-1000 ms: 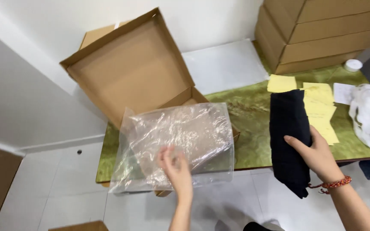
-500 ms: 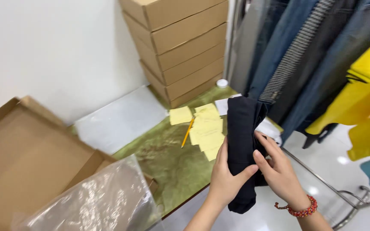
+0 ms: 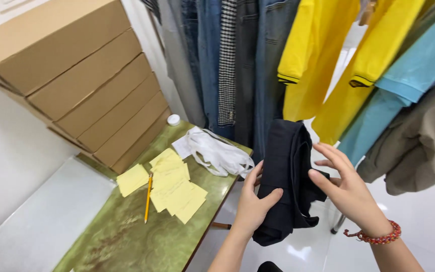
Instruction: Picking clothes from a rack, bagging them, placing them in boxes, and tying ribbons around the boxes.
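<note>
A folded black garment [image 3: 285, 171] hangs upright in the air beyond the table's right edge. My left hand [image 3: 256, 204] grips its lower left side with the thumb across the front. My right hand [image 3: 346, 186], with a red bead bracelet at the wrist, touches the garment's right edge, fingers spread. Behind it hangs a rail of clothes.
A green marbled table [image 3: 127, 236] carries yellow paper slips [image 3: 174, 189], a pencil [image 3: 148, 197], a white plastic bag [image 3: 217, 153] and a small white cap [image 3: 173, 120]. Stacked cardboard boxes [image 3: 76, 80] stand at the left. Jeans [image 3: 258, 65], yellow shirts [image 3: 328, 55] and a teal shirt [image 3: 404, 85] hang at the right.
The view has swung right, away from the open carton and clear bag. My left hand left the bag and took the garment, which both hands lifted off the table towards the rail.
</note>
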